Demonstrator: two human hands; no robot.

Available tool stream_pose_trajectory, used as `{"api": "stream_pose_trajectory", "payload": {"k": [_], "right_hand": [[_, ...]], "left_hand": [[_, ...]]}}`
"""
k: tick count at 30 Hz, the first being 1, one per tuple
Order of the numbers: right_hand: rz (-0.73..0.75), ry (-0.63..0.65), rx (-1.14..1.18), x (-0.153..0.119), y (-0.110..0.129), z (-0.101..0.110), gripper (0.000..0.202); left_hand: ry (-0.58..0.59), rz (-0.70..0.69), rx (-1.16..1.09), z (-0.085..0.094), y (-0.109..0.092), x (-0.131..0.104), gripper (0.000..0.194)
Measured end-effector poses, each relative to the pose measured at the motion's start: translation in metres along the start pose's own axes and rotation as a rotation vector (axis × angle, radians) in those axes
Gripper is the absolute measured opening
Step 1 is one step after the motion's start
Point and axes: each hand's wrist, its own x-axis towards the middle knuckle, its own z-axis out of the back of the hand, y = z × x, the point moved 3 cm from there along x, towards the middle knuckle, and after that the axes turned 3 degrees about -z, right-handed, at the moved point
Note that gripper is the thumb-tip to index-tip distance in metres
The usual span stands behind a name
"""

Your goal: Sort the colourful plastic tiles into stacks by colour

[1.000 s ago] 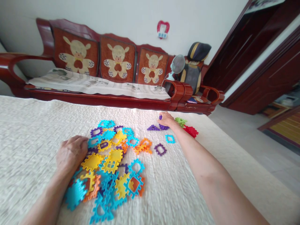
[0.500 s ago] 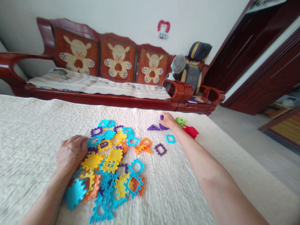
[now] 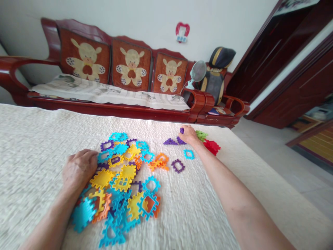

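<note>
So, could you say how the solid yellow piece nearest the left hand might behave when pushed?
The yellow piece looks thin and flat, so probably light and unlikely to roll. Its toothed edges may snag on surrounding pieces.

1. Two bare hands: one left hand (image 3: 80,168), one right hand (image 3: 188,134).
2. In the overlapping heap, at least nine blue toothed tiles (image 3: 84,213), seven yellow toothed tiles (image 3: 102,179), four purple toothed tiles (image 3: 106,146) and three orange toothed tiles (image 3: 104,209).
3. One separate blue square frame (image 3: 184,155) and one separate purple square frame (image 3: 173,169).
4. One purple triangle (image 3: 170,142); purple pieces (image 3: 181,140) at the right hand, partly hidden, number unclear.
5. One cluster each of red pieces (image 3: 212,147) and green pieces (image 3: 202,135), uncountable.
6. Three plush-animal cushions (image 3: 131,66).
7. One wooden sofa (image 3: 122,114), one wooden armchair (image 3: 218,119), one fan (image 3: 198,71).
</note>
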Motion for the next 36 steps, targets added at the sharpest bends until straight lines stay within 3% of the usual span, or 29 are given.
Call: {"api": "stream_pose_trajectory", "payload": {"k": [13,18,29,32,36], "right_hand": [[-0.03,0.001,0.003,-0.007,-0.006,-0.008,0.043],[-0.022,0.002,0.028,-0.007,-0.005,-0.007,0.056],[0.003,0.01,0.046,-0.01,0.0,-0.001,0.058],[0.09,-0.077,0.078,-0.012,0.003,0.005,0.056],[0.248,-0.358,0.209,-0.03,0.019,0.013,0.045]], "left_hand": [[-0.038,-0.031,0.0,-0.006,0.003,-0.001,0.041],[-0.025,-0.029,-0.003,-0.005,0.003,0.0,0.043],[-0.016,-0.017,-0.006,-0.004,0.003,-0.001,0.044],[-0.017,-0.003,-0.023,-0.002,0.001,-0.001,0.042],[-0.009,0.0,-0.032,0.002,-0.003,-0.001,0.041]]}}
